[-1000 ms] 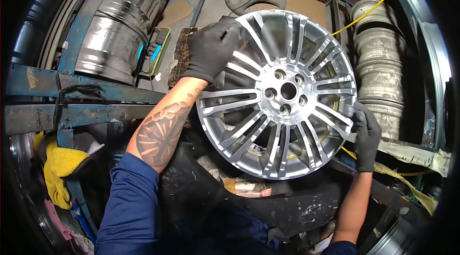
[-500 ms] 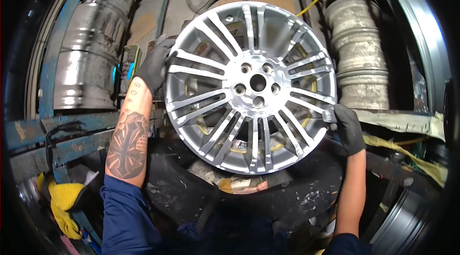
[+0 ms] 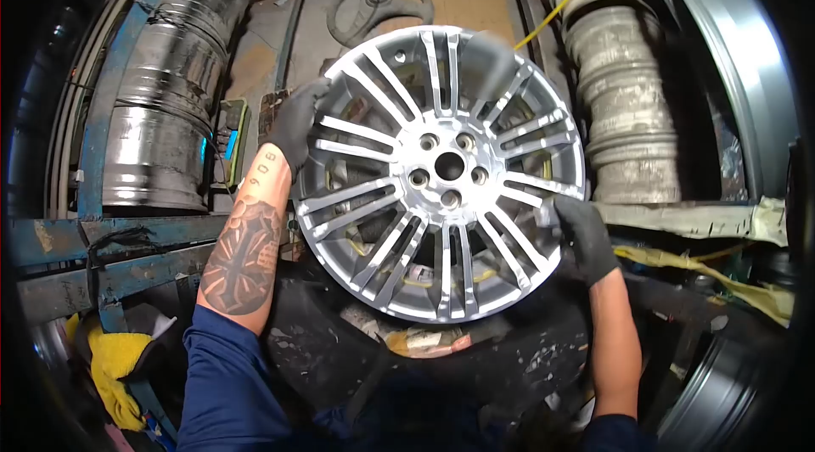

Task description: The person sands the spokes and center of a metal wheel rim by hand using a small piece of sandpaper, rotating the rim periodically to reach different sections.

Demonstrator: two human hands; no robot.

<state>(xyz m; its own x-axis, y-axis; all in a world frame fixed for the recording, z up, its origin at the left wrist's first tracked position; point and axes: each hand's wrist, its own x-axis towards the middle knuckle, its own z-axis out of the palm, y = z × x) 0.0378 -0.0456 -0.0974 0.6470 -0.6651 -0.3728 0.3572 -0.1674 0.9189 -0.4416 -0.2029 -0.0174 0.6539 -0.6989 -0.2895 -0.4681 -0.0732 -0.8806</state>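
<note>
Alloy wheel (image 3: 472, 191): position?

Middle of the view, spoked face toward the camera. Five bolt holes around the centre bore, all readable. Dark, white-flecked surface (image 3: 340, 371) visible below the lower edge; whatever bears the wheel is hidden under it.

Left hand (image 3: 293, 125)?

Black glove, at the wheel's upper left edge, fingertips at the lip. Whether the fingers close around it: cannot tell, far side out of sight.

Right hand (image 3: 586, 235)?

Black glove, fingers bent over the right edge, below mid-height. Blurred. Greyish patch at the fingertips; cannot tell if it is a held item or wheel metal. Grip unconfirmed.

Other lost detail?

Soft grey smear across the upper right of the wheel, masking spoke ends. Yellowish traces between spokes, source unidentified.

Surroundings?

Left: row of shiny metal barrels (image 3: 161, 125), cut off at the top edge. Right: duller barrels (image 3: 624, 104), flank in shadow. Yellow cable (image 3: 559, 12) enters from the top and is lost at the wheel's upper right. Steering wheel (image 3: 379, 4) beyond, a dark post at its hub. Lower right: grey rim (image 3: 717, 397), partly lost in the black border. Lower left: yellow fabric (image 3: 119, 367); glove or rag, cannot tell.
</note>
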